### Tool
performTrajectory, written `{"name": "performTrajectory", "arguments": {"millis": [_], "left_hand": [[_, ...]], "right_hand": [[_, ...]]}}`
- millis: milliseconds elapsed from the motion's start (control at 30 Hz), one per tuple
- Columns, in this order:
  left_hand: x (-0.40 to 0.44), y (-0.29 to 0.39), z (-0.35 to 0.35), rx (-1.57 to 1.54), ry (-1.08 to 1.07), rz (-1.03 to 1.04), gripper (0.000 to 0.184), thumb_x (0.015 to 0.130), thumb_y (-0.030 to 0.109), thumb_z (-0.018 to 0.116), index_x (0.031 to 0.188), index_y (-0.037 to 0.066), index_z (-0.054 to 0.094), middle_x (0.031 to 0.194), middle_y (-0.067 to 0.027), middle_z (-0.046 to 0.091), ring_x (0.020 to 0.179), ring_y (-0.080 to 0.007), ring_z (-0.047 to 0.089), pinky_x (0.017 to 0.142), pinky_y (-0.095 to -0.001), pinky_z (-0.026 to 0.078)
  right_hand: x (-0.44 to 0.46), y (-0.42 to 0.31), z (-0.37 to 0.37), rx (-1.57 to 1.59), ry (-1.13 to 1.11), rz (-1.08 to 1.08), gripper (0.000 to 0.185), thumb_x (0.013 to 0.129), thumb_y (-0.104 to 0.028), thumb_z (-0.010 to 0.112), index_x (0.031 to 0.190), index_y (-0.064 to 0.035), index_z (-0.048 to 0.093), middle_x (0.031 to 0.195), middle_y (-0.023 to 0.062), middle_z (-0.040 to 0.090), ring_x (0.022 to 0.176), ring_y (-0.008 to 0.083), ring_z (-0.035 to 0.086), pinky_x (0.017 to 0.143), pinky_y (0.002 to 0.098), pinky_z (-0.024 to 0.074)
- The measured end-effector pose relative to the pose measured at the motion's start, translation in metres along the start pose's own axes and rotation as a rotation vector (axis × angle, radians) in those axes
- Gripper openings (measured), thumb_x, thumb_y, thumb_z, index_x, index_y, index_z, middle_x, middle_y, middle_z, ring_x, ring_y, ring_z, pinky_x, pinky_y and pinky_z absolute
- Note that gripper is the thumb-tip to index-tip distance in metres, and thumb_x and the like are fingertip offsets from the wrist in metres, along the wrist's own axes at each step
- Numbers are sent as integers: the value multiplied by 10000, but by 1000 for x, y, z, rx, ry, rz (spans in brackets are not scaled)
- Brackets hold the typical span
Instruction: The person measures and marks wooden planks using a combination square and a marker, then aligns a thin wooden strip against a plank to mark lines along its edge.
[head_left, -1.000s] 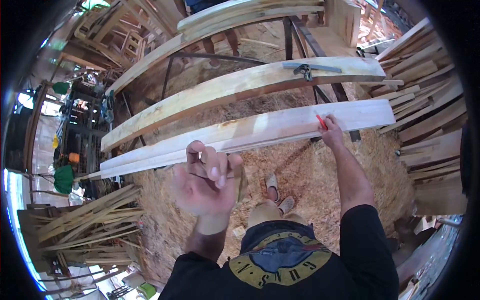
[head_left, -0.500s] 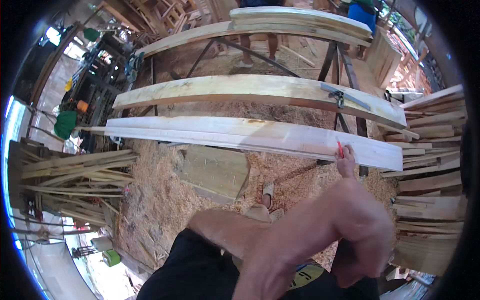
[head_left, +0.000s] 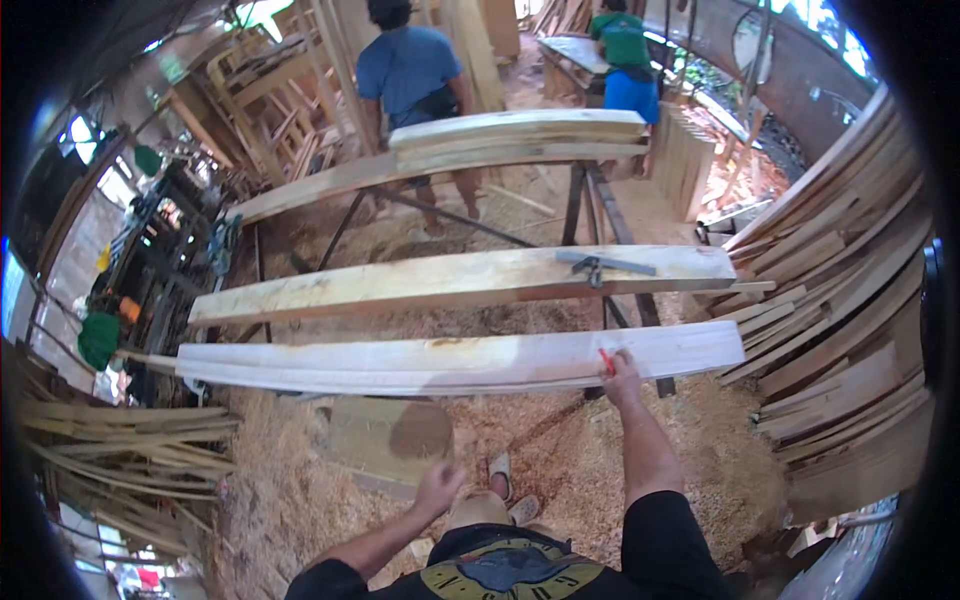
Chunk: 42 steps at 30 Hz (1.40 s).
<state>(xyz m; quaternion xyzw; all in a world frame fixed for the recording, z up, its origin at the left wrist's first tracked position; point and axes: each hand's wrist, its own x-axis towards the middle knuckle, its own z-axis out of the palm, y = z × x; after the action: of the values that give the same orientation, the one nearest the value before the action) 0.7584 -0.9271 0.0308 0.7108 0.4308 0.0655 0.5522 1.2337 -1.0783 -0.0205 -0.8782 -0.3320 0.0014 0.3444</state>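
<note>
My right hand is closed around a slim red pencil and rests at the right part of the nearest pale plank. This long plank lies crosswise in front of me, with a step along its near edge. My left hand hangs low in front of my body, apart from the plank, its fingers curled and slightly blurred. Nothing shows in it. Behind the near plank lies a second thick plank, with a metal square on its right part.
Farther back, stacked planks rest on a metal stand. One person stands behind it; another is at a bench. Timber piles flank me at left and right. Shavings cover the floor around a wooden board.
My view has tilted up, showing the people behind. The arm crossing close before me has cleared, and my left hand now shows low at left. The pencil remains in my right hand over the plank.
</note>
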Motion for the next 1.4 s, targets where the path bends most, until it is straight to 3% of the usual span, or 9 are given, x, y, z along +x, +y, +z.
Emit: {"name": "performTrajectory", "arguments": {"millis": [67,100,167,233,567,667,1033,1300,1400], "left_hand": [[-61,-36,-19,214,151,-318,382,953,362,634,1023,-8,701,889,-135,725,852,-227,702,759,-414,540],[-77,-86,-28,254,53,-512,358,958,343,614,924,6,729,891,-161,742,842,-266,726,722,-445,537],[-105,-142,-47,366,-106,-837,358,956,348,616,929,10,731,898,-160,743,849,-268,726,729,-444,538],[-111,-152,-57,413,-170,-892,359,954,353,618,934,14,734,905,-160,744,856,-270,727,736,-442,540],[-75,-139,-40,396,-245,-690,363,944,377,628,960,34,747,940,-158,750,892,-281,729,771,-436,548],[-67,-132,-31,387,-256,-645,365,941,384,631,968,40,751,950,-158,752,903,-284,729,781,-434,550],[-103,-142,-19,371,-280,-603,375,929,410,642,996,62,765,988,-156,759,943,-296,732,820,-426,558],[-139,-229,-65,511,-297,-501,384,921,429,651,1016,79,775,1016,-155,763,971,-305,733,848,-421,565],[-127,-156,-96,568,-220,-513,415,913,459,658,1068,91,770,1038,-143,765,978,-294,733,878,-408,560]], "right_hand": [[-1,-1,0,2,76,-78,307,798,-174,780,1033,-65,614,1240,191,588,1109,430,605,930,490,528],[0,-2,-2,-5,62,-54,309,793,-178,786,1028,-70,617,1234,181,589,1097,423,611,917,486,534],[0,-6,-3,-13,18,-4,312,782,-186,798,1017,-80,622,1222,160,590,1073,407,624,890,479,547],[0,-14,-8,-5,-31,57,302,785,-168,795,1031,-72,647,1310,154,561,1121,390,622,939,457,541],[-1,-15,-10,-34,-75,87,331,803,-186,790,1083,-81,648,1377,129,539,1160,369,623,965,455,537],[-3,-12,-6,-5,37,-6,295,770,-187,812,981,-90,630,1234,125,581,1037,388,644,874,478,546],[-3,-11,-8,30,-11,38,315,782,-201,804,1024,-79,644,1290,150,569,1080,393,628,905,464,539],[-1,-16,-10,0,-66,134,341,784,-201,797,1074,-84,659,1343,128,557,1141,372,619,968,448,520],[-1,-22,-16,13,-78,156,348,774,-196,800,1074,-82,666,1350,125,558,1150,366,620,976,441,519]]}}
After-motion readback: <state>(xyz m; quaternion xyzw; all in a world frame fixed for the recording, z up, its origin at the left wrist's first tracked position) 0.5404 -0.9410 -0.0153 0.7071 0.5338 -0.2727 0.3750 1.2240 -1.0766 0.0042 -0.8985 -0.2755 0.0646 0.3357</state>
